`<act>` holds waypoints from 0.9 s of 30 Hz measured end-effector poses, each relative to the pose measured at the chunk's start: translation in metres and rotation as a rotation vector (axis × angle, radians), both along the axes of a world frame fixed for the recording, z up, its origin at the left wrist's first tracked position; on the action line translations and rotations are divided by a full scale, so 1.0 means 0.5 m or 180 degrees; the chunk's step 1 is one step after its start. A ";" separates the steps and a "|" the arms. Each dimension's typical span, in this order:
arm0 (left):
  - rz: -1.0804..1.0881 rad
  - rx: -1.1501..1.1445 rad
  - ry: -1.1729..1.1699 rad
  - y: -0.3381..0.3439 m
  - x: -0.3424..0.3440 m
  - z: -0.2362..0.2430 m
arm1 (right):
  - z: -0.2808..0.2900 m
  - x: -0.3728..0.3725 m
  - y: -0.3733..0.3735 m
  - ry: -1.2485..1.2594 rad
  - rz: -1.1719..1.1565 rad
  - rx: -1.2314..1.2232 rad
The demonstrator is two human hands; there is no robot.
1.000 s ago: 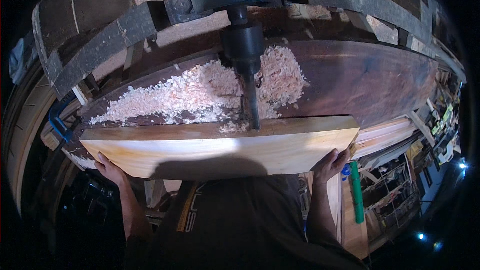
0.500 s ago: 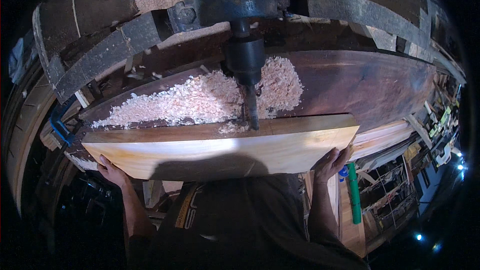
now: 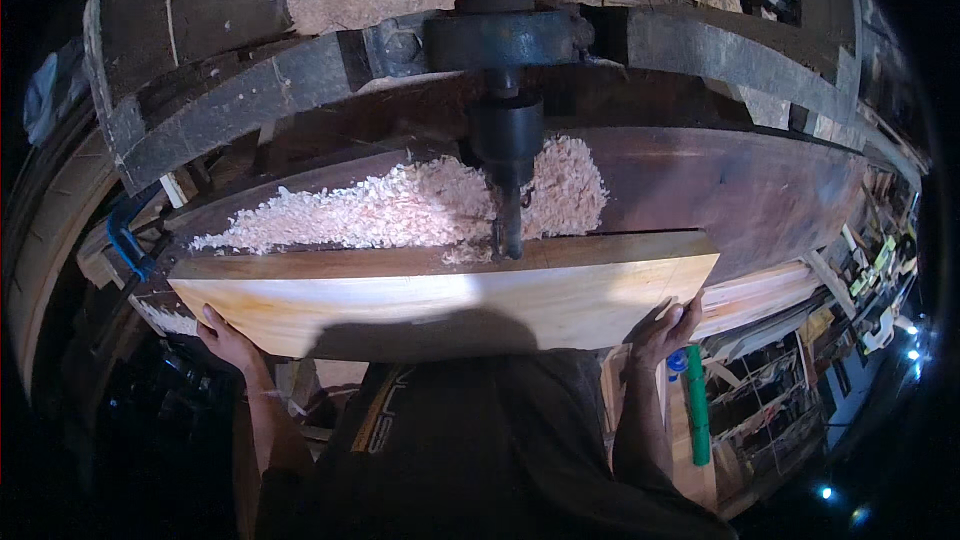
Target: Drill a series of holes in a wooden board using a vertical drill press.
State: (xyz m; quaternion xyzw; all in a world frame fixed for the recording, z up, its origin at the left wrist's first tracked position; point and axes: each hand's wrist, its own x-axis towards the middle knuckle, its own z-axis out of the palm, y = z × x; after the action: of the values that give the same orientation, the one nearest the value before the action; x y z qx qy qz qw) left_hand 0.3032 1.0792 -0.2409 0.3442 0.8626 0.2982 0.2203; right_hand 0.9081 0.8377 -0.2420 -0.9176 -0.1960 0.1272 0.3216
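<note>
A long, thick wooden board [image 3: 420, 292] stands across in front of me, its pale broad face toward me and its narrow brown edge uppermost. My left hand [image 3: 230, 342] grips its lower left end, with the thumb on the pale face. At the lower right end my right hand [image 3: 664, 336] holds it, also with digits over the face. Above the board hangs a dark drill chuck [image 3: 506, 130]. Its drill bit [image 3: 509, 228] reaches down to the narrow edge near the middle, where a few chips lie. Whether the tip is inside the wood I cannot tell.
A heap of wood chips [image 3: 345, 208] lies behind the board on a dark wooden tabletop [image 3: 730, 180]. A curved-looking beam [image 3: 740, 45] crosses behind the chuck. A blue clamp [image 3: 128, 240] sits at the left, a green tube [image 3: 697, 405] at the right near stacked planks [image 3: 755, 295].
The whole view has shifted slightly, so the beam and chuck appear lower. Both hands keep their grip on the board, and the bit stays at about the same spot along its edge.
</note>
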 end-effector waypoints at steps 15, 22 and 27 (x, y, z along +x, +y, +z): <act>0.0169 0.0027 -0.0060 0.018 0.056 0.014 | -0.003 0.023 0.053 -0.0244 0.0174 0.0098; -0.0217 0.0109 0.0210 0.058 0.046 0.007 | 0.006 0.017 0.054 -0.0160 -0.0180 -0.0093; 0.0127 0.0012 0.0184 0.026 0.046 0.008 | -0.003 0.049 0.071 0.0093 -0.0149 0.0106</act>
State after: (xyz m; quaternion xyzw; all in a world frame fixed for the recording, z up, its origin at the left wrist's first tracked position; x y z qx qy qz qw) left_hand 0.3264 1.0921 -0.2368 0.3357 0.8748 0.2940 0.1887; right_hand 0.9325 0.8732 -0.2437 -0.9145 -0.1719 0.1297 0.3425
